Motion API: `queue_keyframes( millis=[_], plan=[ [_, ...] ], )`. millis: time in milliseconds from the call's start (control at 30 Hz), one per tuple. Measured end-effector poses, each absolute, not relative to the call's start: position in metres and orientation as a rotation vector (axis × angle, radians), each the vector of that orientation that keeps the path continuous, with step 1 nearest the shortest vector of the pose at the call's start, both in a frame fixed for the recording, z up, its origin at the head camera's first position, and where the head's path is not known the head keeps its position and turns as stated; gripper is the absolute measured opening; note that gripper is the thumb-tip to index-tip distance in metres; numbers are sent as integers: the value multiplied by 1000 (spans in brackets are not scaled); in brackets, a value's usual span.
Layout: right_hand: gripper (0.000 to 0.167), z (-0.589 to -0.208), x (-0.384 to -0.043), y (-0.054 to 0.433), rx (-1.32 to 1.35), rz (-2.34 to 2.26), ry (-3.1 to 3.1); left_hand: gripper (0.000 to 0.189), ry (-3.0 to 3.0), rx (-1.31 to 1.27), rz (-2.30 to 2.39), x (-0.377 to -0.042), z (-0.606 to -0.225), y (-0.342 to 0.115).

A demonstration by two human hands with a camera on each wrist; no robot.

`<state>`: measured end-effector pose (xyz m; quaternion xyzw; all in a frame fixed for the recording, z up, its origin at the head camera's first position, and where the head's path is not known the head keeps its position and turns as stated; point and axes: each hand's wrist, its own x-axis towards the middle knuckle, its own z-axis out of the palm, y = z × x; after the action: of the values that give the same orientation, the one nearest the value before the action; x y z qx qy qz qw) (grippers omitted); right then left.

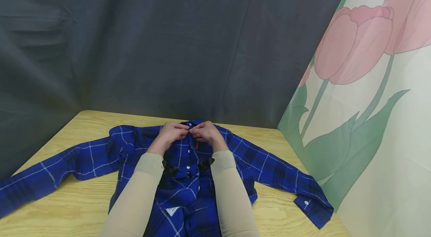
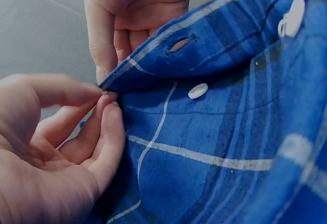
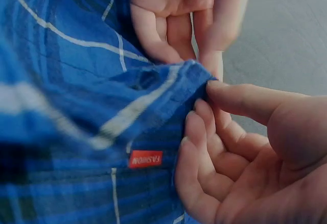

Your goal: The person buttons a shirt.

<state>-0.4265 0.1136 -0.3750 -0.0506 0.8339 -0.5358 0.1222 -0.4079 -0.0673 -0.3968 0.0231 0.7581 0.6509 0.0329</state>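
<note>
A blue plaid shirt [image 1: 183,188] lies front up, collar at the far side, sleeves spread. Near the collar my left hand [image 1: 173,132] and right hand [image 1: 205,132] meet with fingertips close together. Seen from the left wrist, my left thumb and fingers pinch the edge of the front placket, beside an empty buttonhole [image 2: 180,45]. A white button [image 2: 198,91] on the cloth below shows uncovered. In the right wrist view, my right hand [image 3: 240,157] pinches the same edge at its tip, opposite the left hand [image 3: 184,20]. A red tag [image 3: 146,158] sits beside the placket.
Under the shirt is a light wooden table [image 1: 276,214]. Its far edge meets a dark curtain [image 1: 175,42], and a tulip-printed panel [image 1: 370,80] stands on the right. One sleeve cuff [image 1: 313,207] is folded near the right edge; the other sleeve [image 1: 60,169] reaches left out of view.
</note>
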Motion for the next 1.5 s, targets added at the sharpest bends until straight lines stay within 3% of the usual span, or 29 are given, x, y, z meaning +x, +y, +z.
queue_keyframes(
  millis=[233, 600, 900, 1200, 1367, 1500],
  plan=[
    [28, -374, -425, 111, -111, -1545, 2460, 39, 2500, 191, 1806, -404, -393, -69],
    [25, -373, -427, 114, -42, -1667, 2361, 17, 2972, 90, 1596, -397, -384, -49],
    [24, -371, -426, 115, -66, -1691, 2347, 13, 3063, 104, 1493, -395, -381, -46],
    [24, -366, -425, 127, -218, -1629, 2373, 24, 2707, 117, 1825, -402, -387, -59],
    [16, -368, -426, 130, -280, -1559, 2427, 29, 2355, -46, 1995, -405, -391, -65],
    [14, -371, -428, 131, -340, -1454, 2500, 22, 2281, -145, 2018, -403, -392, -64]
  ],
)
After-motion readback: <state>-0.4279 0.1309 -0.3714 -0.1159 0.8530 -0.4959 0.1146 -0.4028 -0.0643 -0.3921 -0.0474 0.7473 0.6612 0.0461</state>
